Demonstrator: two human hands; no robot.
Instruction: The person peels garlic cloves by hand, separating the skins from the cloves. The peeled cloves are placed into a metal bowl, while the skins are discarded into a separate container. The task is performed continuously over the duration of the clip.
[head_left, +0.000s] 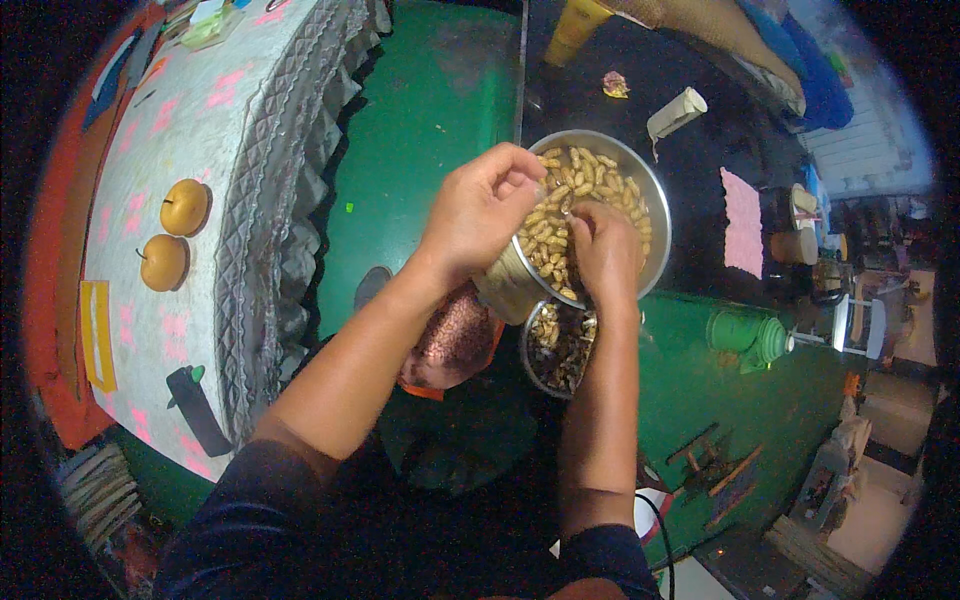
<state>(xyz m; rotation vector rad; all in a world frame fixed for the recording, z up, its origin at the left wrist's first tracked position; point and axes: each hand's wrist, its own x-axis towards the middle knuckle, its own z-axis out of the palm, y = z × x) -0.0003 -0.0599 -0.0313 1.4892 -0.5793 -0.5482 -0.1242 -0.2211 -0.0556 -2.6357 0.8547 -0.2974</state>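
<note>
Peanuts in their shells (592, 176) lie in a round metal pot (661, 217) in front of me. Over the pot's left rim is my left hand (491, 202), its fingers curled; whether it holds something is unclear. My right hand (609, 244) is above the peanuts with thumb and forefinger pinched at a small thing, probably a peanut (568, 202), near my left fingertips. Below the pot, partly behind my right forearm, a smaller metal bowl (526, 360) holds peanut shells and dark bits.
Left, a table with a patterned cloth (187, 135) bears two round brown fruits (184, 208) and a dark object (196, 411). A paper roll (677, 114) and a pink cloth (741, 223) lie on the dark surface beyond the pot. A green thermos (750, 339) is at right on the green floor (675, 397).
</note>
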